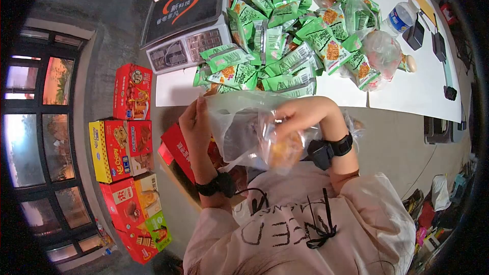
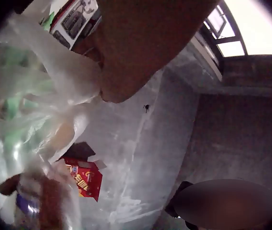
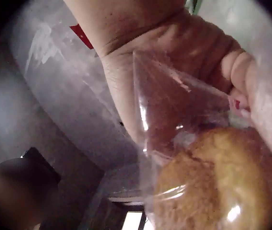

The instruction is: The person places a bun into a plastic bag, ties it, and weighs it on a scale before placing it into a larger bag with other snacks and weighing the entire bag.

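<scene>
Left hand (image 1: 195, 122) pinches left edge of translucent bag (image 1: 229, 119), just near of worktop (image 1: 338, 93). Right hand (image 1: 305, 114) grasps wrapper of bread packet (image 1: 284, 150); packet hangs below fingers, inside bag or in front of it, I can't tell. Main risk I see: slick wrapper sliding from curled fingers, packet dropping toward floor. If left pinch slackens, limp bag could fold over packet; hard tug could tear film. I'd also watch red box (image 1: 178, 145) at left: bag might snag there.
</scene>
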Tool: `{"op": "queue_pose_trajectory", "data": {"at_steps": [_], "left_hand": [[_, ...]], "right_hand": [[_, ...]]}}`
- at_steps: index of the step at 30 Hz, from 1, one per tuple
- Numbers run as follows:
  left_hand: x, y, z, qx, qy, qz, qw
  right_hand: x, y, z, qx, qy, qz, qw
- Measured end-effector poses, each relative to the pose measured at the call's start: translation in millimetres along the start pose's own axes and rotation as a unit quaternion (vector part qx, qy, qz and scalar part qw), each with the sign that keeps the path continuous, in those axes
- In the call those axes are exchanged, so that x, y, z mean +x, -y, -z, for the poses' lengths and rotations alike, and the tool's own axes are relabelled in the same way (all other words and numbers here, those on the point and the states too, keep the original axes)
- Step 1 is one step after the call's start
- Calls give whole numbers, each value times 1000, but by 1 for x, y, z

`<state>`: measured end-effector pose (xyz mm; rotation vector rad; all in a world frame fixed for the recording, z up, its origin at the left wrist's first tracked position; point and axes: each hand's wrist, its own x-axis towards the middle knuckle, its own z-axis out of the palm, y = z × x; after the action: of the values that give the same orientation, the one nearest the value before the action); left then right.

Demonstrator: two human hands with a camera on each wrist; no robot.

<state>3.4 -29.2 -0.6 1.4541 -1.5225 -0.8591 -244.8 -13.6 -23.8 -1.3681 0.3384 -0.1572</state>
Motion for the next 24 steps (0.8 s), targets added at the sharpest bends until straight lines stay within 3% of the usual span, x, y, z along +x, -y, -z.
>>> {"op": "queue_pose_trajectory", "data": {"at_steps": [2,3,4,6,8,10,12,15,17,20,22,24], "left_hand": [[1,5,1,-19,5,12,1000],[0,2,1,-19,5,11,1000],[-3,-4,1,2,-1,16,1000],[-7,-10,0,23,-7,19,1000],[-9,-12,0,36,4,-8,999],[-8,-10,-1,27,15,6,999],[-8,-8,-4,19,26,21,999],[-9,-5,-11,-63,31,-19,997],[-8,1,-10,-39,65,-128,989],[-13,-5,-12,-2,85,-77,993],[-15,4,-17,19,98,-97,990],[-15,12,-19,40,111,-117,986]], "right_hand": [[-5,13,1,-53,-112,-116,985],[-3,-7,10,-106,-198,-117,967],[-2,-16,11,-107,-198,-118,967],[-1,-23,12,-48,-355,-125,925],[1,-22,11,-72,-391,-134,908],[5,-18,9,-45,-480,-67,874],[13,-19,6,-16,-500,-48,864],[19,-21,7,1,-513,-23,858],[19,-19,6,-10,-506,-17,862],[18,-17,6,-60,-496,0,866],[19,-23,8,-111,-503,61,855],[14,-21,7,-181,-512,43,839]]}}
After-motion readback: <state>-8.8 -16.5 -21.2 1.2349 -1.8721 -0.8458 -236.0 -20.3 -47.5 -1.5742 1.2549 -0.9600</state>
